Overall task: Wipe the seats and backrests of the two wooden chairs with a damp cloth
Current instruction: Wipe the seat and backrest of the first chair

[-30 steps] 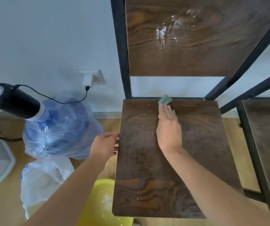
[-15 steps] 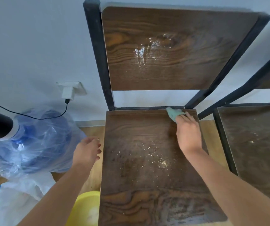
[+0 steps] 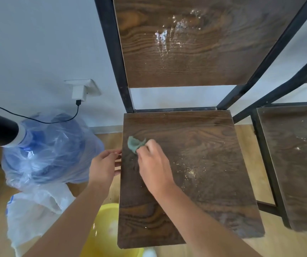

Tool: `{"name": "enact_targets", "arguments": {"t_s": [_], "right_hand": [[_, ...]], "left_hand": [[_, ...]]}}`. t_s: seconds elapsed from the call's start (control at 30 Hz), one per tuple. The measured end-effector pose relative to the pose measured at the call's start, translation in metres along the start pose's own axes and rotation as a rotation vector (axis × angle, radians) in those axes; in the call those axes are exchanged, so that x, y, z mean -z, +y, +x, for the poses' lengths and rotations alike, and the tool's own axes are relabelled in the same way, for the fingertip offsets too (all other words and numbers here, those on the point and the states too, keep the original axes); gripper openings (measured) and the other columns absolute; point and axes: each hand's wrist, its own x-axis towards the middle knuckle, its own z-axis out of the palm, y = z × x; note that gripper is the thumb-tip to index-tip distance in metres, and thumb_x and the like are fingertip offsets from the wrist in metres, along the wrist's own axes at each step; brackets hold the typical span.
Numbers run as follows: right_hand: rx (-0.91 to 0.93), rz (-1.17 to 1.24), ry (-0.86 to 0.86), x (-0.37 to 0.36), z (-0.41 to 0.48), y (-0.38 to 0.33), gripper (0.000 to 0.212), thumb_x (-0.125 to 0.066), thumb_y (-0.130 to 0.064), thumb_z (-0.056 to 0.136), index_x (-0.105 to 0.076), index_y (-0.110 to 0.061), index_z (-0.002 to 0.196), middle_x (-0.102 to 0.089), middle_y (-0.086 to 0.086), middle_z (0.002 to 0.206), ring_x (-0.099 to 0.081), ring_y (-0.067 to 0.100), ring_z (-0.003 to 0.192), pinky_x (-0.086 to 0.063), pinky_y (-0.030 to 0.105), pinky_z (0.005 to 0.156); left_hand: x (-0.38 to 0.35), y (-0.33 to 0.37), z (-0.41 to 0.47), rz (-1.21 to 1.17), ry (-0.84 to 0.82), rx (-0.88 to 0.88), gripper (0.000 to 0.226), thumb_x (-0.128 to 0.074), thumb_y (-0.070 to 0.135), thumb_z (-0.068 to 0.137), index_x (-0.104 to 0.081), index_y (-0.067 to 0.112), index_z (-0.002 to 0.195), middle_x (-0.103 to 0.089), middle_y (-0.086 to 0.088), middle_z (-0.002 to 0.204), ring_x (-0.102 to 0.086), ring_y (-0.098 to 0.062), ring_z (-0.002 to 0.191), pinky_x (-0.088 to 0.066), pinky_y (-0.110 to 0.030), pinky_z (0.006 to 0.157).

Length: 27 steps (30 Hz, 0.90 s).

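while no writing shows, right hand (image 3: 153, 167) presses cloth (image 3: 134, 143)

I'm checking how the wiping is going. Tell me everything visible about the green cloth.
The green cloth is a small, crumpled, grey-green wad, soft fabric by its look. It lies pressed on the near chair's wooden seat, close to the seat's left edge, towards the back. The right hand pinches it in its grip, fingertips covering its right part. The left hand rests at the seat's edge, not touching it. Whether it is damp cannot be told.
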Motion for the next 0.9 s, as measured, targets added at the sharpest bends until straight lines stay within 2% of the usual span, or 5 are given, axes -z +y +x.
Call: {"name": "enact_targets", "arguments": {"t_s": [0.13,0.23,0.33,0.7,0.9], "right_hand": [[0.065,-0.003,-0.014,0.022,0.001,0.023,0.008,-0.071,-0.006,0.088,-0.072,-0.01,0.096,-0.059,0.005,0.1,-0.063,0.022,0.076,-0.06,0.037,0.066],[-0.27,-0.042,0.351,0.058,0.013,0.087,0.015,-0.069,-0.002,0.087,-0.074,-0.012,0.096,-0.062,0.011,0.102,-0.065,0.026,0.08,-0.057,0.035,0.075],[-0.52,-0.1,0.345,0.068,0.011,0.125,0.021,-0.062,-0.001,0.095,-0.072,-0.002,0.114,-0.061,0.019,0.113,-0.066,0.036,0.092,-0.055,0.042,0.089],[0.162,0.182,-0.127,-0.017,-0.061,-0.052,0.008,-0.073,0.003,0.082,-0.067,-0.002,0.085,-0.06,0.013,0.089,-0.064,0.03,0.079,-0.057,0.042,0.07],[-0.341,0.03,0.434,0.079,-0.037,0.097,0.014,-0.07,0.0,0.087,-0.072,-0.005,0.099,-0.063,0.016,0.105,-0.062,0.02,0.088,-0.052,0.029,0.08]], "left_hand": [[0.005,-0.01,-0.01,0.02,-0.002,0.012,0.03,-0.051,0.004,0.102,-0.078,0.015,0.102,-0.08,0.0,0.087,-0.073,-0.014,0.07,-0.055,-0.028,0.059],[0.005,-0.02,-0.016,0.028,-0.009,0.025,0.028,-0.052,0.003,0.103,-0.078,0.016,0.104,-0.079,0.003,0.083,-0.071,-0.015,0.073,-0.055,-0.031,0.064],[0.008,-0.026,-0.022,0.044,-0.02,0.026,0.026,-0.054,0.007,0.104,-0.077,0.017,0.106,-0.078,-0.002,0.093,-0.072,-0.019,0.08,-0.057,-0.035,0.07],[0.043,-0.046,-0.043,0.209,0.154,0.02,0.032,-0.048,0.026,0.102,-0.076,0.011,0.107,-0.077,-0.017,0.111,-0.07,-0.039,0.104,-0.055,-0.056,0.097],[0.036,-0.041,-0.056,0.253,0.258,-0.011,0.025,-0.049,0.034,0.102,-0.069,0.021,0.098,-0.065,0.0,0.107,-0.055,-0.032,0.108,-0.043,-0.046,0.097]]}}
